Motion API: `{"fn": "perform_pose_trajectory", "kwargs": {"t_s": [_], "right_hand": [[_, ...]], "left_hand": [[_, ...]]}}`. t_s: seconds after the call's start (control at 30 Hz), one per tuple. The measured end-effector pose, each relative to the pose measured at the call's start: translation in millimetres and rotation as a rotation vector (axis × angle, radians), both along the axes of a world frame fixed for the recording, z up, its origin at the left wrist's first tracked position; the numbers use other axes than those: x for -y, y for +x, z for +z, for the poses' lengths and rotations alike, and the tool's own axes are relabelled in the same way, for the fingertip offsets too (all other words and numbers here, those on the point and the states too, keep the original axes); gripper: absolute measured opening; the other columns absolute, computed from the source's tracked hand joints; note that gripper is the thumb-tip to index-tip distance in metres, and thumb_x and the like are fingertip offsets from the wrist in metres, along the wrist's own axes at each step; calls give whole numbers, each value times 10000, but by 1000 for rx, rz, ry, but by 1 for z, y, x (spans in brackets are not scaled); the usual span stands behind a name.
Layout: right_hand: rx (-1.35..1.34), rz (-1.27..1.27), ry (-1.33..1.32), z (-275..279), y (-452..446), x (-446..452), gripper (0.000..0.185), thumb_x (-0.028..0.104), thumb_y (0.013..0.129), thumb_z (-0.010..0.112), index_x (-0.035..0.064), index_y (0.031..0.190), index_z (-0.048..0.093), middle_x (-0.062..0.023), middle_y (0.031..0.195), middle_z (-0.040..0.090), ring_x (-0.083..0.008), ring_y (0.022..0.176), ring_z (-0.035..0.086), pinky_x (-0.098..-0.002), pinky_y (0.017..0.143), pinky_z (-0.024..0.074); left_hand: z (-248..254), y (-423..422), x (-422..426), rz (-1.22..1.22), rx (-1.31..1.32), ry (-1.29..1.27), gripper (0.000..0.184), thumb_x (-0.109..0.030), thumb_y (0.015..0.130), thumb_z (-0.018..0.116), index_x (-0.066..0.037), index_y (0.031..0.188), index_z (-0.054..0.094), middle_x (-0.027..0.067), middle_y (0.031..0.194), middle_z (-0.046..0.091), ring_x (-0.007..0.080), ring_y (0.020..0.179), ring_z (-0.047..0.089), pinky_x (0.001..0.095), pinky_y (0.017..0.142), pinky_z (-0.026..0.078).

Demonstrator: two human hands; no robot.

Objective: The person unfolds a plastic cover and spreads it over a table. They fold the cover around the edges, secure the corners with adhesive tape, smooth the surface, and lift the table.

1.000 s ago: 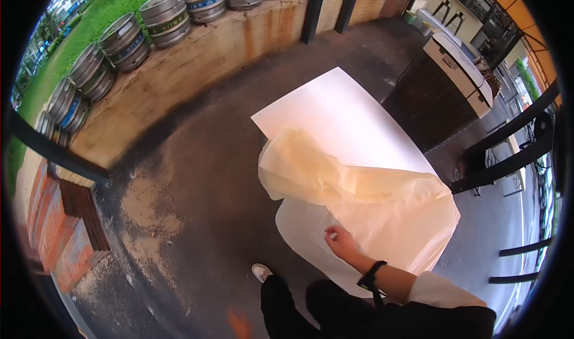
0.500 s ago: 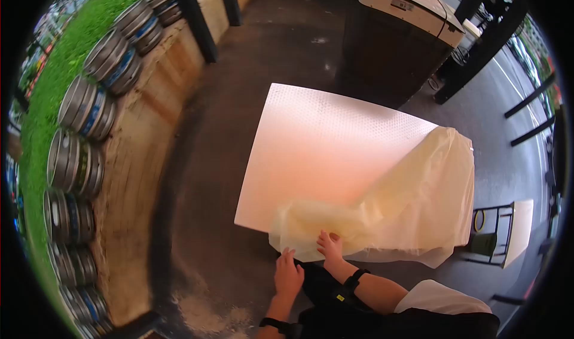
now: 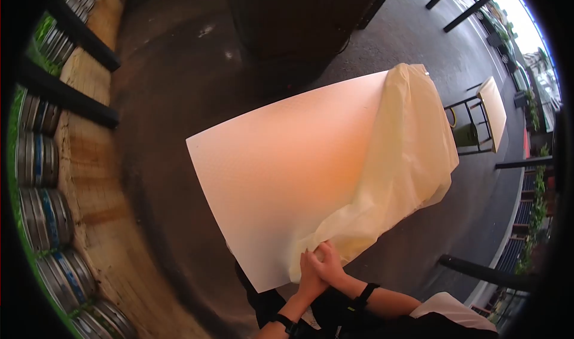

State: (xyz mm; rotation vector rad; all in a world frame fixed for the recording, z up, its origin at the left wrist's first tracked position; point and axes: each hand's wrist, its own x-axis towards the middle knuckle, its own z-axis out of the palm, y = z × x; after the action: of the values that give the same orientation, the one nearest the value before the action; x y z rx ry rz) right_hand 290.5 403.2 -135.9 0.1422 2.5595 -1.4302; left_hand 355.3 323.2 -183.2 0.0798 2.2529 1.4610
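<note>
A large white panel point(image 3: 281, 159) with a faint dotted texture lies in front of me, and a thin translucent yellowish sheet point(image 3: 406, 147) is bunched over its right side. At the sheet's lower end my left hand point(image 3: 312, 278) and my right hand point(image 3: 329, 263) are together, nearly touching. The fingers of both are closed on the gathered edge of the sheet. Dark bands circle both wrists. What supports the panel is hidden beneath it.
Metal kegs point(image 3: 45, 219) line a low wall point(image 3: 89, 189) on the left. A dark bulky cabinet point(image 3: 287, 28) stands beyond the panel. A small table point(image 3: 492, 114) is at the right, with black posts point(image 3: 478, 271) nearby.
The view has swung to the right. My hands, apart before, have come together on the sheet's lower end. The sheet now lies further to the panel's right side, uncovering more of it.
</note>
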Motion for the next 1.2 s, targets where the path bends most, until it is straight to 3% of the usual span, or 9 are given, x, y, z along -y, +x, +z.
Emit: {"fn": "perform_pose_trajectory", "kwargs": {"t_s": [0.2, 0.23, 0.33, 0.43, 0.47, 0.63, 0.7, 0.83, 1.2], "right_hand": [[172, 42, -125, 10, -73, 71, 192, 190, 838, 640, 9, 878, 592, -180, 922, 589, -377, 881, 597, -437, 767, 485], [167, 11, -148, 5, -75, 84, 191, 192, 839, 642, 12, 882, 596, -179, 920, 589, -377, 890, 595, -433, 776, 482], [72, -42, -224, -17, -75, 128, 176, 182, 844, 631, 22, 912, 604, -175, 942, 591, -380, 945, 580, -448, 859, 461], [-70, 29, -104, -22, -55, 164, 359, 135, 854, 570, 16, 1192, 555, -211, 1291, 513, -398, 1253, 456, -632, 1102, 261], [-53, 104, -104, -19, -48, 167, 436, 155, 876, 575, 7, 1283, 524, -208, 1403, 458, -389, 1347, 385, -564, 1124, 281], [-121, -63, -453, -12, 13, 121, 378, 128, 873, 641, 50, 1239, 592, -180, 1319, 557, -370, 1262, 492, -428, 1059, 403], [-135, -356, -226, -5, 45, 76, 335, 99, 850, 657, 60, 1182, 623, -172, 1232, 607, -372, 1188, 542, -443, 1013, 436], [-39, -755, 272, -25, 103, 18, 408, 145, 835, 661, 59, 1227, 589, -181, 1351, 516, -390, 1247, 481, -470, 1047, 391], [255, -535, 511, -41, 58, 122, 703, 314, 869, 637, 50, 1465, 376, -239, 1542, 284, -403, 1440, 255, -581, 1149, 212]], "left_hand": [[29, -64, 75, 455, 227, 454, 710, -244, 867, 674, -8, 1437, 323, 168, 1470, 368, 322, 1381, 352, 447, 1125, 307], [8, -59, 98, 521, 385, 683, 555, -231, 946, 565, -23, 1416, 356, 114, 1413, 427, 231, 1332, 416, 361, 1096, 347], [42, -111, 160, 678, 626, 981, 460, -280, 971, 522, -63, 1363, 415, 98, 1346, 494, 204, 1297, 462, 359, 1084, 363], [26, -140, 200, 676, 904, 772, 386, -337, 1020, 524, -62, 1288, 488, 89, 1258, 567, 221, 1182, 551, 395, 999, 467], [26, -149, 203, 581, 724, 578, 363, -239, 992, 588, -33, 1278, 501, 85, 1212, 597, 229, 1116, 593, 380, 946, 498], [0, -180, 238, 339, 536, 47, 248, -133, 955, 628, 25, 1145, 606, 69, 1043, 667, 181, 956, 632, 330, 840, 506], [-7, -204, 266, 309, 432, -110, 236, -165, 963, 610, 30, 1093, 644, 50, 978, 669, 144, 839, 600, 312, 747, 484], [-5, -254, 333, 119, 52, -390, 277, -185, 964, 583, 66, 1053, 659, 41, 875, 668, 128, 756, 581, 309, 684, 471], [-56, -418, 461, -102, -199, -758, 333, -256, 926, 643, 77, 930, 668, 206, 721, 652, 222, 632, 587, 393, 633, 473]]}}
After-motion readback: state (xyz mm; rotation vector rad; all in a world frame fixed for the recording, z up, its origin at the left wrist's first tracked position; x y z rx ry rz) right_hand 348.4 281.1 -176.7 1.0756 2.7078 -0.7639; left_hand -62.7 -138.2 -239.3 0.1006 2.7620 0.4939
